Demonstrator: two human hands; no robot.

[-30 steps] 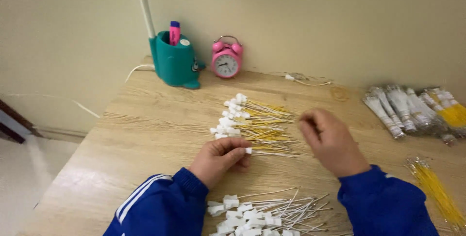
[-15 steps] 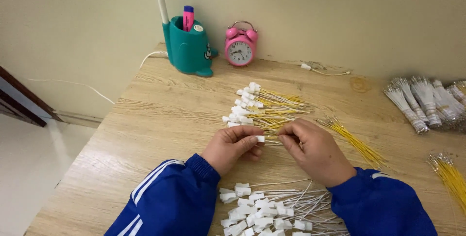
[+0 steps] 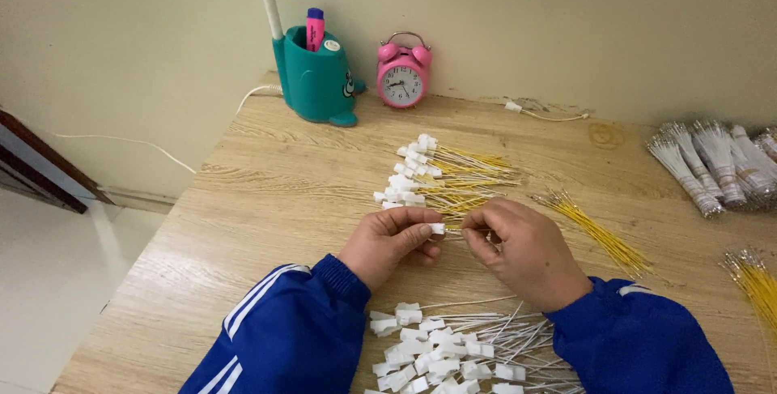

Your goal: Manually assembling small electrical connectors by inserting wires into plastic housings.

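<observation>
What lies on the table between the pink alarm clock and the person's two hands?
In the head view, between the pink alarm clock and the hands, lies a pile of yellow wires with white connectors on the wooden table.

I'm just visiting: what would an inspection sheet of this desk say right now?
Surface: wooden table, pale grain, against a plain wall.
Job's things: a white connector pinched in the left hand, a yellow wire at its end met by the right hand; finished pile of connectors with yellow wires just beyond; white-wired connectors near the sleeves.
Clutter: loose yellow wires; more yellow wires at the right edge; bagged bundles; teal pen holder; pink alarm clock.
Grippers: both hands bare, fingertips closed on the piece.
Cables: white cord along the wall.
Surroundings: light floor at left.
</observation>
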